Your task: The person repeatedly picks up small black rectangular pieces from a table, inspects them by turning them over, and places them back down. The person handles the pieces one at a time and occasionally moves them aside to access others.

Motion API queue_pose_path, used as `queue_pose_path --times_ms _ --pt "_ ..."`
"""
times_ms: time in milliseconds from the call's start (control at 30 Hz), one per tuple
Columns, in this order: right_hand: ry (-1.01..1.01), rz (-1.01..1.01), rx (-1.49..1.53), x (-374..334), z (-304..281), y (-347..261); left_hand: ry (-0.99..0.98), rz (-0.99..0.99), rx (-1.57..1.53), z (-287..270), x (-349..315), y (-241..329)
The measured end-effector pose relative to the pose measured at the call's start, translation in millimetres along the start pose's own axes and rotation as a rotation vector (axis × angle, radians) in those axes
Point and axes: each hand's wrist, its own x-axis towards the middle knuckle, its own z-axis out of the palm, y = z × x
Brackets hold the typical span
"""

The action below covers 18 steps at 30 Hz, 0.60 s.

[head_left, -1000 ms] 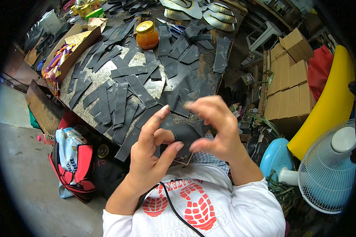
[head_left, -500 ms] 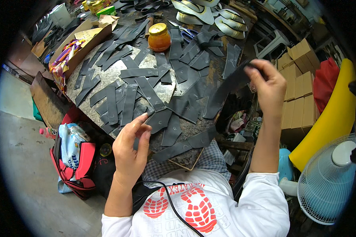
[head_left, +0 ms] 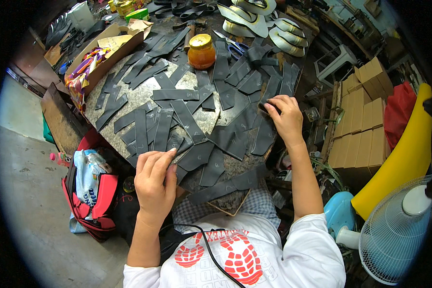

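Observation:
Many flat black strips, cut at angles and some bearing pale chalk marks, lie overlapping on the worn work table [head_left: 111, 138]. My right hand [head_left: 287, 120] is low over the table's right side, thumb and fingers closed on the end of a dark strip [head_left: 262, 107]; how much of it they grip is partly hidden. My left hand [head_left: 154, 182] is at the near left edge, fingers curled and the thumb close under the index finger. A small shiny black piece [head_left: 176, 141] lies beside its fingertips; what the fingers hold is hidden. One long black strip [head_left: 228, 185] lies along the near edge.
An orange-filled jar [head_left: 201, 52] stands among the strips, near blue-handled scissors [head_left: 236, 48] and a hammer [head_left: 190, 36]. White curved pieces [head_left: 247, 21] are stacked at the back. An open carton [head_left: 113, 55] is at left; cardboard boxes [head_left: 357, 125] and a fan [head_left: 398, 230] are at right.
My right hand has come down and left from a raised position, lowering the black strip to the table. The left hand has moved slightly down, its fingers more curled. The view has shifted a little.

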Motion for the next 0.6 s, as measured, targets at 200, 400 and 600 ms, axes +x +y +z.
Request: queue_pose_path --times_ms 200,400,600 --pt "0.072 0.056 0.211 12 -9 -4 0.019 -0.004 0.086 -4 -3 -2" --pt "0.057 0.033 0.253 25 -18 -29 0.038 -0.038 0.082 -7 -9 -5" --pt "-0.089 0.275 0.249 54 -7 -35 0.020 -0.056 0.046 -11 -12 -1"
